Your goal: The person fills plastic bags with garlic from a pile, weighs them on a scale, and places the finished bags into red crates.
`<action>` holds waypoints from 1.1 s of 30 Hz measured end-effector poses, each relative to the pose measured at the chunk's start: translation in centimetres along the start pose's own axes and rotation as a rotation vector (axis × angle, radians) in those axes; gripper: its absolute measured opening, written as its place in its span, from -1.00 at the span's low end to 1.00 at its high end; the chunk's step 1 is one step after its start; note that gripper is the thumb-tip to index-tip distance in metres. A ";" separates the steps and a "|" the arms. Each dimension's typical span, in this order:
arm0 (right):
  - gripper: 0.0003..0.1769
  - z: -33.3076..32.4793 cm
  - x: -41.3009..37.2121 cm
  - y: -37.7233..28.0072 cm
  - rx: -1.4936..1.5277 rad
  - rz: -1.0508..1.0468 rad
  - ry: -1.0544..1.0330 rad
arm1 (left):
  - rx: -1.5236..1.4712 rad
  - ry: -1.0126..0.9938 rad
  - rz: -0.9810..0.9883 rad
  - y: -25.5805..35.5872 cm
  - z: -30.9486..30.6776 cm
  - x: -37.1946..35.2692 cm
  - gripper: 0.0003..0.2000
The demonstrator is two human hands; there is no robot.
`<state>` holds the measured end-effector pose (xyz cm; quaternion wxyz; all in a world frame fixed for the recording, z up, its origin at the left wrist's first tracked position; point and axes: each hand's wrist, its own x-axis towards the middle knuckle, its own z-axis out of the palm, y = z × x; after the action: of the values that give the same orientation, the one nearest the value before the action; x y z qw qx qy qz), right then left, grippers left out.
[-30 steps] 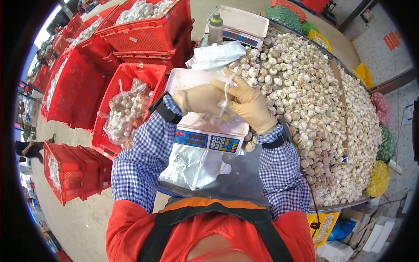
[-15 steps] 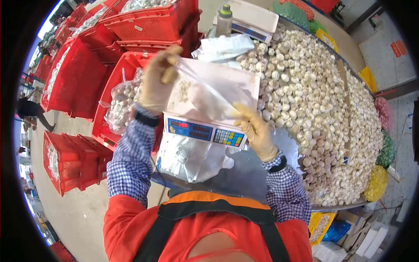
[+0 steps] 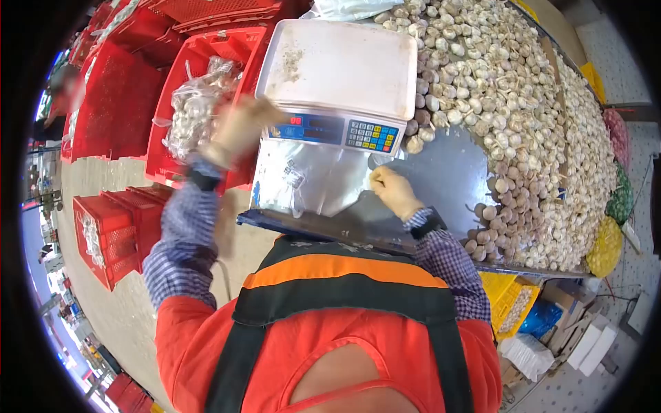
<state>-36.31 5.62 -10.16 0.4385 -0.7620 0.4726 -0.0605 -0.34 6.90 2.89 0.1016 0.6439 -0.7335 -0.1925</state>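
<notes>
My left hand, gloved and blurred by motion, is between the red crate of bagged garlic and the scale's left side. Its fingers are smeared, so I cannot tell what it holds. My right hand, also gloved, has its fingers pressed together at the right edge of the flat clear plastic bags; what is between the fingertips is too small to make out. Behind the bags stands the scale, its plate bare but for some dirt, with a lit red display. Filled garlic bags lie in the red crate.
Loose garlic covers the table's right side, with darker bulbs nearer me. Stacked red crates stand at the left, and a person is beyond them. A yellow crate sits below the table's right front.
My hands have moved apart and down from over the scale, and the clear plastic stretched between them is no longer there. The view has shifted, so the scale appears higher.
</notes>
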 end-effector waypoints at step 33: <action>-0.77 0.4 -3.1 -7.1 0.794 0.063 0.220 | -0.694 0.134 0.036 14.1 10.3 -2.6 -0.66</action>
<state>-33.06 9.43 -4.27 0.6470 -0.5077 0.4796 -0.3060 -16.79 12.41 -0.35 0.3658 0.5690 -0.6274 -0.3858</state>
